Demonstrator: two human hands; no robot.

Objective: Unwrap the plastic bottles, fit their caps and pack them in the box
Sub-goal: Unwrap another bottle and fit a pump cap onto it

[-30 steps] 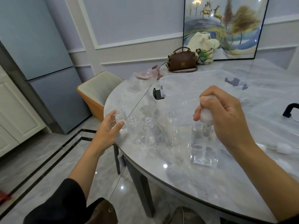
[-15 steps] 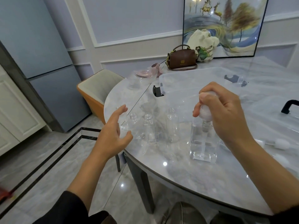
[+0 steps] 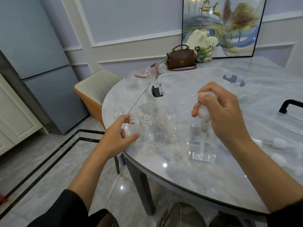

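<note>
Several clear plastic bottles without caps stand near the left edge of the marble table (image 3: 188,174). My left hand (image 3: 116,138) reaches in from the edge, and its index finger and thumb close round a small clear bottle (image 3: 134,119). Beside it stand another small bottle (image 3: 147,126) and a taller one (image 3: 170,125); a further one (image 3: 117,112) stands at the rim. My right hand (image 3: 221,115) grips a white pump cap (image 3: 203,113) from above, its stem in the neck of a square clear bottle (image 3: 202,145). Behind them is the clear plastic box (image 3: 165,76).
Loose white pump caps (image 3: 277,142) lie to the right, near a clear lid with a black latch (image 3: 289,104). Crumpled clear wrapping (image 3: 139,79), a brown handbag (image 3: 181,60) and a cloth bag (image 3: 203,45) sit at the back. An orange chair (image 3: 93,89) stands on the left.
My left hand let go of the bottle at the table's rim, drew back, then moved right to the small bottle beside it. My right hand stays on the pump cap.
</note>
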